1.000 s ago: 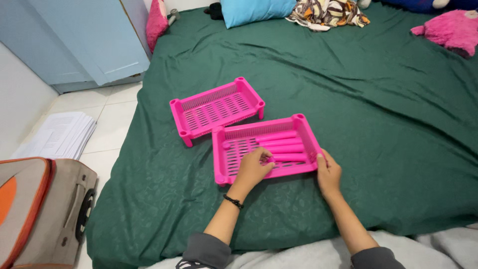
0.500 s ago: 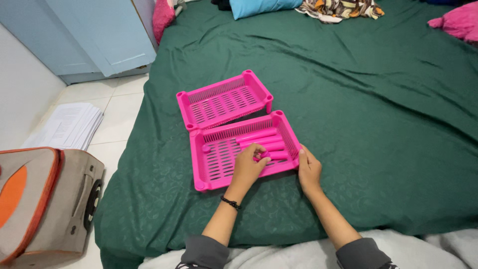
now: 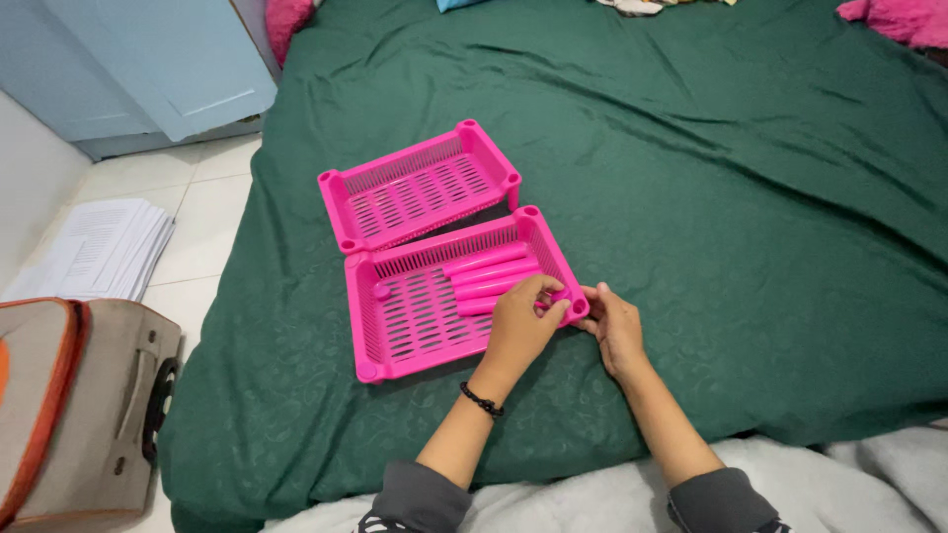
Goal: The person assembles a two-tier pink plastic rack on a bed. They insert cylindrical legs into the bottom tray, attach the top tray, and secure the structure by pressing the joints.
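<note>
1. Near tray [image 3: 415, 316]: one pink slatted plastic tray with a socket at each corner, lay flat on the green bedsheet [image 3: 750, 197], directly in front of the person.
2. Pink tubes [image 3: 489, 276]: several short pink plastic tubes, lay side by side inside the near tray, toward its far right part. An exact count could not be made, as the hand covered the nearest ones.
3. Left hand [image 3: 521, 326]: reached over the near rim of the tray at its right end, fingers curled down onto the nearest tube beside the right corner socket. Whether the fingers fully closed around the tube could not be told.
4. Right hand [image 3: 612, 324]: rested on the sheet just outside the tray's near right corner, fingertips touching that corner socket, fingers loosely bent. No item was enclosed in it.
5. Far tray [image 3: 420, 188]: a second pink tray of the same kind, lay just behind the first, its near edge touching or almost touching the near tray's far rim, set at a slight angle.
6. Paper stack [image 3: 94, 252]: white sheets, lay on the tiled floor left of the bed.
7. Suitcase [image 3: 74, 415]: beige with orange trim, stood at the lower left, near the paper stack.
</note>
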